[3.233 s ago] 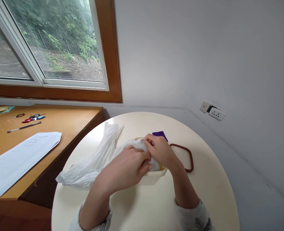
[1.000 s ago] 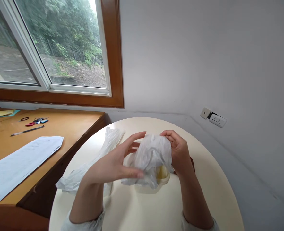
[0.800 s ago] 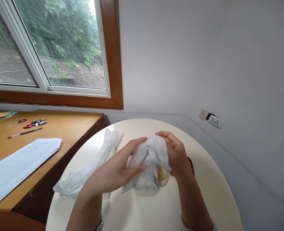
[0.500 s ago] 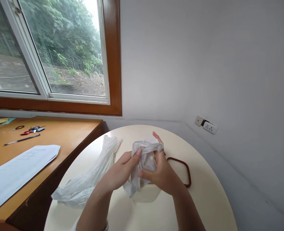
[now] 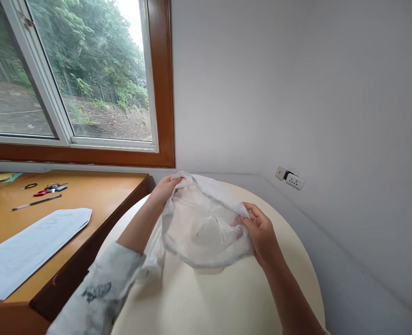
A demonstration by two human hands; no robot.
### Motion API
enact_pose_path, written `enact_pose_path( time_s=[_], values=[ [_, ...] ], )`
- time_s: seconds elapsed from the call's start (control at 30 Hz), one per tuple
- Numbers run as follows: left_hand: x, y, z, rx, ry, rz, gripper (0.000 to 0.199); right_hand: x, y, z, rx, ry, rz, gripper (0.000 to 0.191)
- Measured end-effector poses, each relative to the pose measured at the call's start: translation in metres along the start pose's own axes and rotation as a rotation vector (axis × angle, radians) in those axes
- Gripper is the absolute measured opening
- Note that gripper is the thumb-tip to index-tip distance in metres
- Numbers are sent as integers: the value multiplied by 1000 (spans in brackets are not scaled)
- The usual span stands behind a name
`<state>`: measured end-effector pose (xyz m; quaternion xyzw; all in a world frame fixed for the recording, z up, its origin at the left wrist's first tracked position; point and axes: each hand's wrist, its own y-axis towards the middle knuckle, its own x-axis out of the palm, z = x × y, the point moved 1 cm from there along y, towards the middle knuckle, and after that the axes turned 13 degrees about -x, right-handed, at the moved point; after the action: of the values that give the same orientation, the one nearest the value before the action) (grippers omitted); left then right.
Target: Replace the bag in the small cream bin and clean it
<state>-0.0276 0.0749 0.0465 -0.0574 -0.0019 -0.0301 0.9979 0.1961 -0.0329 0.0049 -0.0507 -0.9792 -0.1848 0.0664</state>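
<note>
A thin white plastic bag is spread wide in front of me, its mouth opened into a broad loop. My left hand pinches the far left part of its rim. On the right side, my right hand is closed on the rim, some fingers showing through the film. Under the bag, a pale container stands on the table; the bag hides most of it. A second crumpled plastic bag lies beside it on the left, partly behind my left forearm.
The round cream table stands by the wall. To its left is a wooden desk with paper sheets, a pen and a bunch of keys. A wall socket is at the right.
The bag, bunched between my hands before, is now pulled wide open. My left hand moved up and left, my right hand to the right. The brown handle-like loop is now hidden.
</note>
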Motion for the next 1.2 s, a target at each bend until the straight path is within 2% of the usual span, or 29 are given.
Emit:
enact_pose_path(
  time_s=[0.13, 0.2, 0.33, 0.43, 0.53, 0.6, 0.73, 0.8, 0.87, 0.93, 1.03, 1.13, 1.2],
  values=[
    [-3, 27, 18, -15, 164, -77, 34, -8, -25, -3, 143, 123, 80, 27],
    [-1, 36, 25, -13, 234, -70, 32, -11, -40, 4, 193, 208, 121, 28],
    [8, 48, 31, -6, 464, -39, 36, -6, -75, 29, 237, 354, 231, 32],
    [12, 48, 31, 17, 696, -7, 52, 8, -104, 51, 294, 408, 173, 36],
    [12, 39, 29, 82, 890, 52, 69, 18, -125, 67, 226, 372, 75, 44],
    [11, 30, 29, 126, 1070, 96, 66, 14, -128, 70, 99, 249, 79, 49],
    [12, 11, 28, 161, 1306, 102, 40, -7, -103, 58, -119, -183, 148, 39],
    [16, 4, 27, 121, 1270, 26, 41, -9, -78, 46, -186, -363, 96, 41],
    [22, -2, 23, 47, 1205, -77, 44, -4, -51, 36, -180, -485, -25, 59],
    [26, -10, 16, -30, 1165, -155, 47, 6, -28, 30, -146, -560, -149, 77],
    [23, -25, 0, -121, 1247, -187, 53, 19, -4, 30, -139, -626, -291, 86],
    [15, -42, -20, -221, 1238, -260, 52, 25, 10, 36, -122, -586, -395, 74],
    [9, -50, -32, -237, 1190, -308, 49, 23, 18, 38, -129, -507, -385, 60]
  ],
)
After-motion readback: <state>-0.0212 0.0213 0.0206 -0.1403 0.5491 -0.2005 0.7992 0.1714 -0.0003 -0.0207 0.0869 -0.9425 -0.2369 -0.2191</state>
